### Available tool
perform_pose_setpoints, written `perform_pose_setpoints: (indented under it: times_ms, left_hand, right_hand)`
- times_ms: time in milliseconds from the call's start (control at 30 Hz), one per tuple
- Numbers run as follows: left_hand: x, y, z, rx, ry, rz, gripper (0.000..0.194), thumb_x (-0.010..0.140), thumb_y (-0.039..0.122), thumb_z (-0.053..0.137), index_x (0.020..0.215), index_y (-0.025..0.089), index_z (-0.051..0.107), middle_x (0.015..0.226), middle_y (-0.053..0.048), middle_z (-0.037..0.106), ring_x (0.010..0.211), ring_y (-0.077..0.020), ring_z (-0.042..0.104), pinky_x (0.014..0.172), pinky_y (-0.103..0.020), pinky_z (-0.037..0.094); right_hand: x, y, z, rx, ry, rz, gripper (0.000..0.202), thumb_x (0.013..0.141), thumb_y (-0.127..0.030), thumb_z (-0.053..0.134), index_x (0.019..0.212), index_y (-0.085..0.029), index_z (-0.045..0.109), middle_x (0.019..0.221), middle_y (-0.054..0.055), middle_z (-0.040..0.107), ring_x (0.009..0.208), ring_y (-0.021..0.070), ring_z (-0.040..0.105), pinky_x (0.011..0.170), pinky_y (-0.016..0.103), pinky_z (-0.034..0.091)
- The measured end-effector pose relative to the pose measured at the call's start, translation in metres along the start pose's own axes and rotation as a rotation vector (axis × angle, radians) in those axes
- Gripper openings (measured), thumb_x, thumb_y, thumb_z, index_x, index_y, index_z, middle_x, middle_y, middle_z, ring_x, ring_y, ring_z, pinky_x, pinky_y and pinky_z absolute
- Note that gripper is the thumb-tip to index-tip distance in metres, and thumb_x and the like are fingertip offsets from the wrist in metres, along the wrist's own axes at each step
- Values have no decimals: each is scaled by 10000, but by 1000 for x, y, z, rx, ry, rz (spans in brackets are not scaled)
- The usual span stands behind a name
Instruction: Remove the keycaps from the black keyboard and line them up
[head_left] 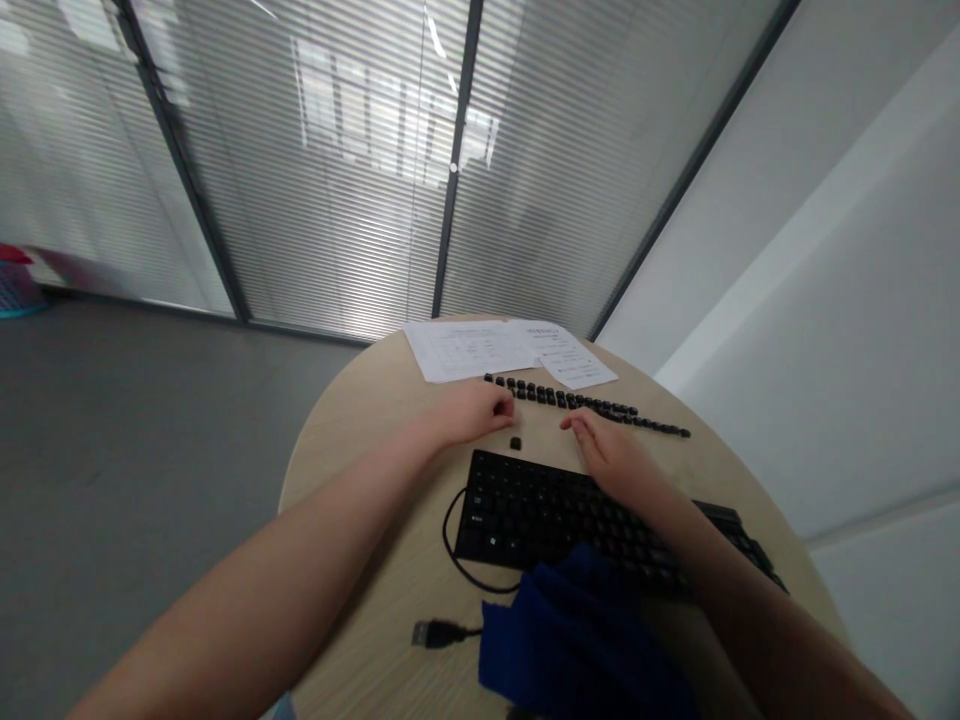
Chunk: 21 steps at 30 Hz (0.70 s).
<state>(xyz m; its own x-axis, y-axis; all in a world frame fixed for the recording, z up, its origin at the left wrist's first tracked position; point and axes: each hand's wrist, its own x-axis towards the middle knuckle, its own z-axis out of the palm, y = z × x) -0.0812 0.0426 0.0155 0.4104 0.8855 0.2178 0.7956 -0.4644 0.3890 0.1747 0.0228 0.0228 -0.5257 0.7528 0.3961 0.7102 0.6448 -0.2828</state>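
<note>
My left hand [477, 408] is over the table at the left end of the rows of loose black keycaps [551, 396]. Its fingers curl in toward the thumb, and whatever is between them, if anything, is hidden. Between the hands and the keyboard, a single keycap [515, 443] lies apart from the rows. My right hand [607, 455] hovers just beyond the far edge of the black keyboard [525, 510], close to the keycaps. Its fingers reach out to the left, with nothing visible in them. My right forearm crosses above the keyboard and hides part of it.
Printed paper sheets [480, 348] lie at the far side of the round wooden table [337, 420]. A crumpled blue cloth [577, 640] covers the keyboard's near edge. Beside it are a cable and its USB plug [442, 633]. A glass partition with blinds [337, 200] stands behind.
</note>
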Motion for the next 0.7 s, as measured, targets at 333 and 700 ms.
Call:
perform_pose_setpoints:
  times_ms: [333,700]
  left_hand:
    - [-21,-7,-31,-111,-614,-269,450,835,568,552,589,194,600,522,-21,562,482,-157,505,547,-312,439]
    - [-17,-14,-26,-11,-603,-233,459,785,613,570,618,190,634,462,-15,554,437,-162,512,549,-324,453]
  right_hand:
    - [38,10,46,-70,-238,-100,253,893,-341,680,1102,-211,739,816,25,738,758,183,665,763,310,492]
    - [57,9,65,-120,-219,-60,163,899,-301,667,1015,-238,762,1028,38,773,980,222,701,865,324,502]
